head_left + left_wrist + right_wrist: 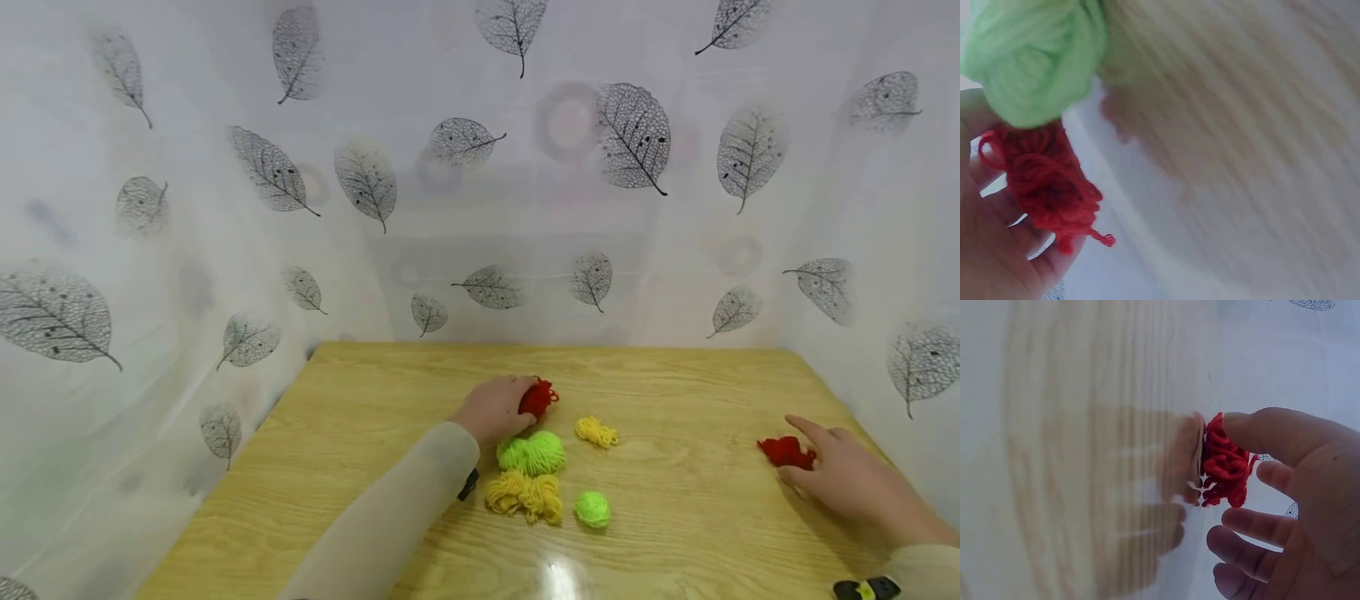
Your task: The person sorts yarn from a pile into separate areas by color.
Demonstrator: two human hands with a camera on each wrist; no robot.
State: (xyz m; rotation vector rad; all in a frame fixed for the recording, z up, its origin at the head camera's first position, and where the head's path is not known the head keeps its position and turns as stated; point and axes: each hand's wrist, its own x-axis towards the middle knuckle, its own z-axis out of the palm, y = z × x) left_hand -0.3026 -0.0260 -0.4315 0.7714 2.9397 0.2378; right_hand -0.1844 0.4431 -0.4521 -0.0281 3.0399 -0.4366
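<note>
In the head view my left hand grips a small red yarn bundle, fingers behind it and thumb toward the front. The left wrist view shows this red yarn against the fingers, loose loops sticking out. Right before that hand lies a bright green yarn skein. Far to the right, my right hand is around a second red yarn bundle. In the right wrist view the thumb overlaps this red yarn, while the other fingers are spread and stand off from it.
A large yellow yarn skein lies in front of the green one. To their right are a small yellow bundle and a small green ball. Leaf-printed sheeting surrounds the wooden table at the back and sides.
</note>
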